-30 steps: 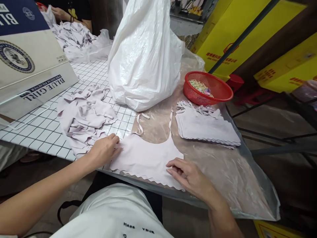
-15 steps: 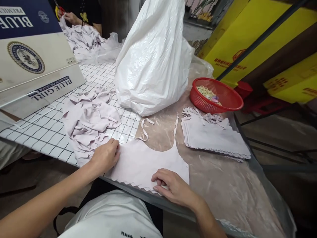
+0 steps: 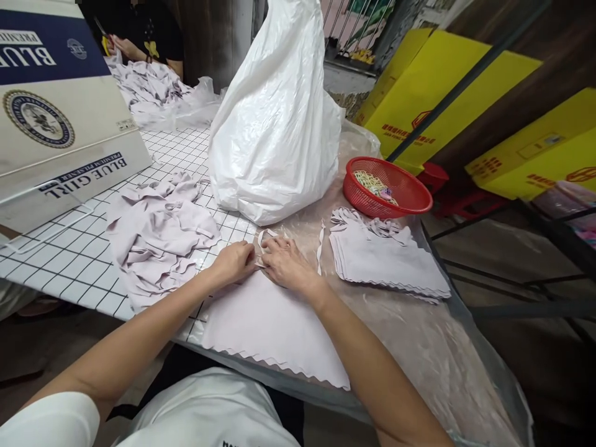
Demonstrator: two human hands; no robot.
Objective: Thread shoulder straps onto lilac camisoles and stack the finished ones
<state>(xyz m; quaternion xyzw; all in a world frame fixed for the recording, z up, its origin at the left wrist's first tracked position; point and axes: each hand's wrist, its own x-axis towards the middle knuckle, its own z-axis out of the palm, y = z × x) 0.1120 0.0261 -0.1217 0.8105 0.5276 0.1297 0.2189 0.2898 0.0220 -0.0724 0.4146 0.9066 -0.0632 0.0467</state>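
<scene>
A pale lilac camisole top (image 3: 274,329) lies flat before me, its wavy hem along the table's near edge. Both hands meet at its upper left corner, where a thin strap (image 3: 261,237) curls up. My left hand (image 3: 236,262) is closed, its fingertips pinching the base of that strap. From the other side my right hand (image 3: 286,264) bends over the strap with its fingers closed on it, hiding most of the neckline. The other strap (image 3: 320,248) stretches away loosely on the right.
Crumpled lilac garments (image 3: 162,233) lie on the left; a neat stack (image 3: 386,254) is on the right. Behind stand a white plastic bag (image 3: 274,136), a red basket (image 3: 391,186) and a carton (image 3: 69,112). Across the table a person's hand (image 3: 125,46) holds yellow-handled scissors.
Both hands have moved from the camisole's body up to its left strap, my left going right and away, my right going farther from me. The garment lies in much the same place.
</scene>
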